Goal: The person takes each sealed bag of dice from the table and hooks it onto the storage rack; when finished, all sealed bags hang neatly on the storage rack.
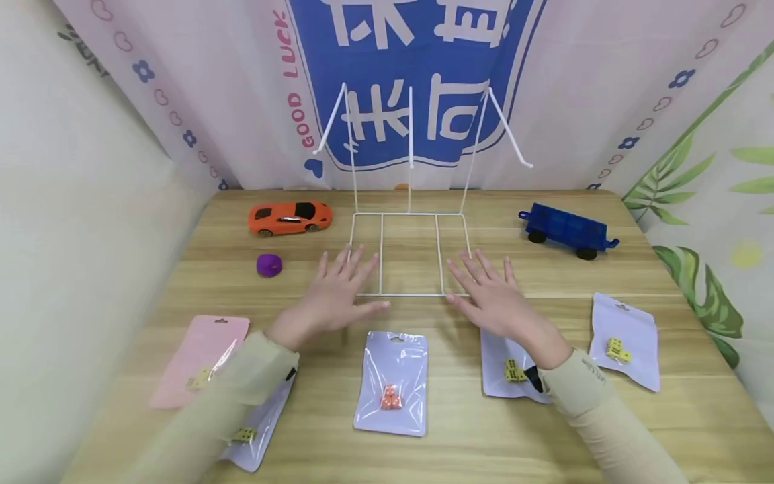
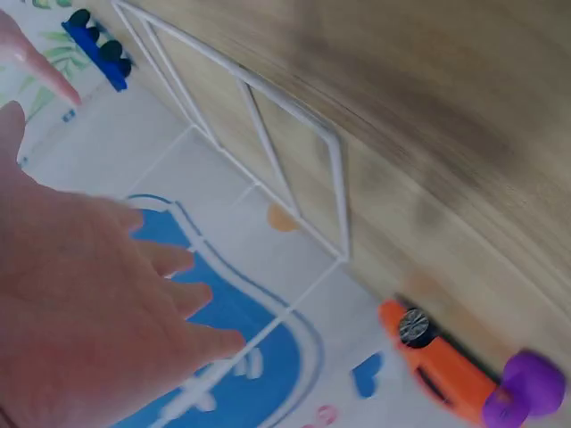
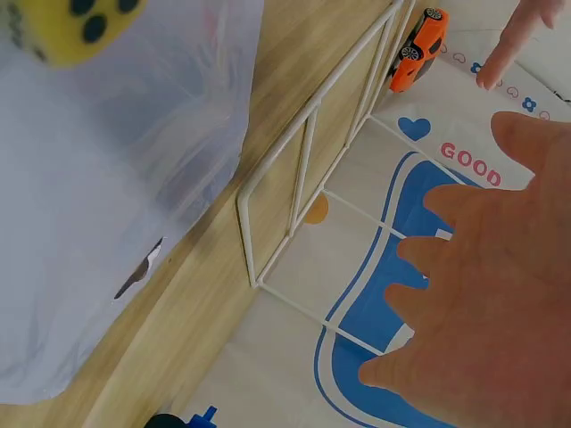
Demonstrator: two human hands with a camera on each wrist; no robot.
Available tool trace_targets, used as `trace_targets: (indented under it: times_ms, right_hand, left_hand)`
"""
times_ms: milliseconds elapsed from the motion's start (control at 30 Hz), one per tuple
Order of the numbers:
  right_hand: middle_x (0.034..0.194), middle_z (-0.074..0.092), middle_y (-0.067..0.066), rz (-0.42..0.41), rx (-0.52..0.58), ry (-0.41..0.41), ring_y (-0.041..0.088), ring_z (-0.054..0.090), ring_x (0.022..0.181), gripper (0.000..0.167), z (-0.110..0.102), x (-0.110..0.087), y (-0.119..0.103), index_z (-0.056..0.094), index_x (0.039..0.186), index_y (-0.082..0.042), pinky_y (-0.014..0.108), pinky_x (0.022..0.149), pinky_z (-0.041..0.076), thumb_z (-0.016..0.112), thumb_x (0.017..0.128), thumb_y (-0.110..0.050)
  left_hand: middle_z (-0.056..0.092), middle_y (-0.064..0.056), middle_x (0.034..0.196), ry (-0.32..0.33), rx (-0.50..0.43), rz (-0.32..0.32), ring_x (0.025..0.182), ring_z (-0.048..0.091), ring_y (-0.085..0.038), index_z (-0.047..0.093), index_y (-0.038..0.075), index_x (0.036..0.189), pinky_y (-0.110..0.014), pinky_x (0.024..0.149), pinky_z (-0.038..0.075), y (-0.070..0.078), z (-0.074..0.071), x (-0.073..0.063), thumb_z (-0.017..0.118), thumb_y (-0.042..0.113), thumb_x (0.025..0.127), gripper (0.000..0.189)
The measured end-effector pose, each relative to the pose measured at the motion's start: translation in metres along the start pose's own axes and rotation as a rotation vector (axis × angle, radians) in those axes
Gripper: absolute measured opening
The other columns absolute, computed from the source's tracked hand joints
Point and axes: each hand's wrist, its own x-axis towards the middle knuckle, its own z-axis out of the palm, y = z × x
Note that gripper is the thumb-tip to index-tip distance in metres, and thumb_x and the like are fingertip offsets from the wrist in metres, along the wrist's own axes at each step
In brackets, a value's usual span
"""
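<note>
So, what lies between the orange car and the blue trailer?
The white wire rack stands between orange car and blue trailer in the head view.

Before you, a wood-grain worktop (image 1: pixel 456 430) meets a pale pink-and-white backdrop (image 1: pixel 236 87), its blue panel (image 1: pixel 387 64) carrying white characters beside pink "GOOD LUCK" lettering. A whitish wall (image 1: pixel 78 175) rises at your left, a leaf-printed white one (image 1: pixel 701 232) at your right, under soft light.

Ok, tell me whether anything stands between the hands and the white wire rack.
Nothing visible does. The left hand and right hand are spread at the near corners of the white wire rack, with nothing seen between. The bag of yellow dice nearest the right hand lies this side of the rack.
</note>
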Motion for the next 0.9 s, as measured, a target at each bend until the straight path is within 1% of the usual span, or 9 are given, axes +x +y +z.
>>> trace_targets:
  times_ms: [67,133,233,300,433,500,567,700,900]
  right_hand:
    - [0.166,0.011,0.011,0.004,0.023,0.023,0.037,0.005,0.154,0.068,-0.001,-0.004,0.003,0.018,0.158,-0.021,0.067,0.120,-0.007,0.035,0.102,-0.055]
    - [0.164,0.018,0.017,0.018,0.062,0.055,0.041,0.012,0.152,0.069,-0.001,-0.012,0.009,0.023,0.156,-0.013,0.065,0.122,0.001,0.042,0.102,-0.050]
    - [0.156,0.030,0.027,0.085,0.136,0.108,0.048,0.027,0.145,0.065,-0.005,-0.035,0.024,0.034,0.151,-0.003,0.065,0.120,0.018,0.051,0.100,-0.040]
    - [0.149,0.040,0.031,0.167,0.171,0.149,0.050,0.041,0.134,0.057,-0.009,-0.054,0.038,0.043,0.145,0.000,0.066,0.111,0.033,0.054,0.100,-0.034]
    - [0.124,0.059,0.031,0.341,0.182,0.256,0.046,0.062,0.103,0.040,-0.017,-0.092,0.071,0.060,0.128,0.001,0.058,0.082,0.053,0.057,0.098,-0.025]
    - [0.110,0.063,0.030,0.409,0.188,0.312,0.042,0.065,0.089,0.033,-0.016,-0.108,0.089,0.064,0.119,0.002,0.048,0.068,0.052,0.059,0.096,-0.021]
    - [0.099,0.065,0.028,0.460,0.184,0.361,0.039,0.064,0.084,0.028,-0.013,-0.122,0.104,0.066,0.111,0.003,0.039,0.062,0.048,0.060,0.094,-0.018]
    - [0.093,0.062,0.028,0.553,0.212,0.400,0.040,0.063,0.082,0.025,-0.004,-0.145,0.124,0.065,0.106,0.006,0.034,0.060,0.043,0.061,0.092,-0.014]
    - [0.104,0.057,0.037,0.684,0.245,0.358,0.048,0.059,0.092,0.033,0.002,-0.162,0.141,0.060,0.114,0.010,0.046,0.065,0.045,0.060,0.092,-0.015]
  left_hand:
    - [-0.008,-0.013,0.165,0.025,-0.149,-0.010,0.154,-0.003,-0.037,-0.007,0.020,0.158,-0.058,0.125,0.000,-0.011,-0.005,0.018,0.039,0.072,0.092,0.096]
    - [-0.010,-0.011,0.165,0.069,-0.362,-0.062,0.154,-0.002,-0.035,-0.013,0.018,0.157,-0.054,0.126,0.003,-0.024,-0.012,0.041,0.043,0.064,0.095,0.095]
    - [-0.003,-0.009,0.167,0.203,-0.685,-0.173,0.153,0.010,-0.034,-0.011,0.018,0.157,-0.050,0.126,0.015,-0.043,-0.021,0.081,0.052,0.046,0.099,0.091]
    - [0.008,-0.012,0.166,0.290,-0.808,-0.264,0.151,0.021,-0.035,-0.004,0.017,0.158,-0.049,0.124,0.023,-0.054,-0.024,0.104,0.054,0.035,0.100,0.084]
    - [0.030,-0.019,0.159,0.404,-0.963,-0.379,0.144,0.037,-0.035,0.013,0.013,0.158,-0.047,0.118,0.037,-0.070,-0.018,0.138,0.059,0.020,0.098,0.075]
    - [0.038,-0.019,0.154,0.456,-1.008,-0.411,0.141,0.040,-0.033,0.021,0.012,0.156,-0.044,0.116,0.040,-0.075,-0.011,0.148,0.061,0.013,0.096,0.072]
    - [0.044,-0.019,0.149,0.516,-1.044,-0.424,0.138,0.044,-0.031,0.032,0.010,0.151,-0.041,0.115,0.042,-0.078,-0.004,0.156,0.063,0.009,0.094,0.065]
    - [0.056,-0.020,0.136,0.638,-1.068,-0.417,0.127,0.055,-0.031,0.050,0.002,0.138,-0.037,0.109,0.048,-0.080,0.008,0.170,0.063,0.001,0.092,0.048]
    - [0.064,-0.024,0.117,0.776,-1.095,-0.411,0.109,0.062,-0.033,0.063,-0.005,0.119,-0.040,0.099,0.054,-0.078,0.014,0.186,0.062,-0.004,0.090,0.030]
